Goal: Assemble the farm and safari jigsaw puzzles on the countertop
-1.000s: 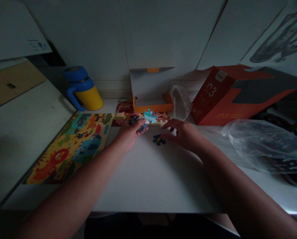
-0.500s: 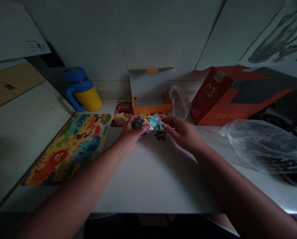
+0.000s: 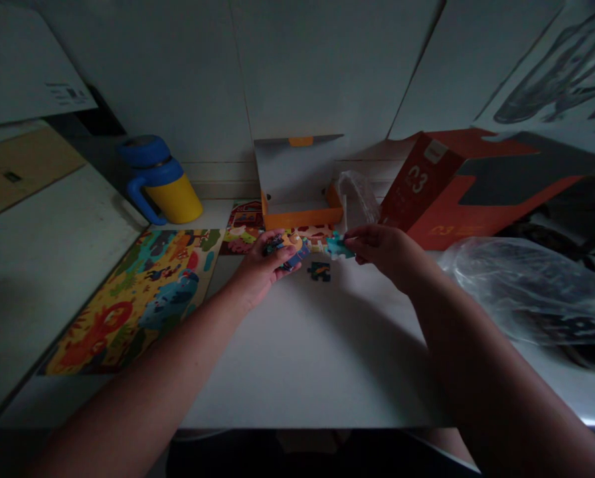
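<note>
My left hand (image 3: 261, 263) is closed round a small bunch of puzzle pieces (image 3: 286, 248) above the white table (image 3: 307, 352). My right hand (image 3: 383, 249) pinches a light blue puzzle piece (image 3: 336, 245) just right of that bunch. One dark loose piece (image 3: 320, 271) lies on the table below and between the hands. Behind the hands lies a partly built puzzle (image 3: 257, 229) with a red barn picture. A finished colourful animal puzzle (image 3: 143, 292) lies to the left.
A blue and yellow jug (image 3: 158, 180) stands at the back left. An open orange box (image 3: 300, 189) sits against the wall, with a small clear bag (image 3: 360, 196) beside it. A large red carton (image 3: 481, 182) and a big clear plastic bag (image 3: 531, 292) fill the right side.
My right hand came from the table to the bunch in my left hand, took the light blue piece and drew it off to the right. The left hand stayed put.
</note>
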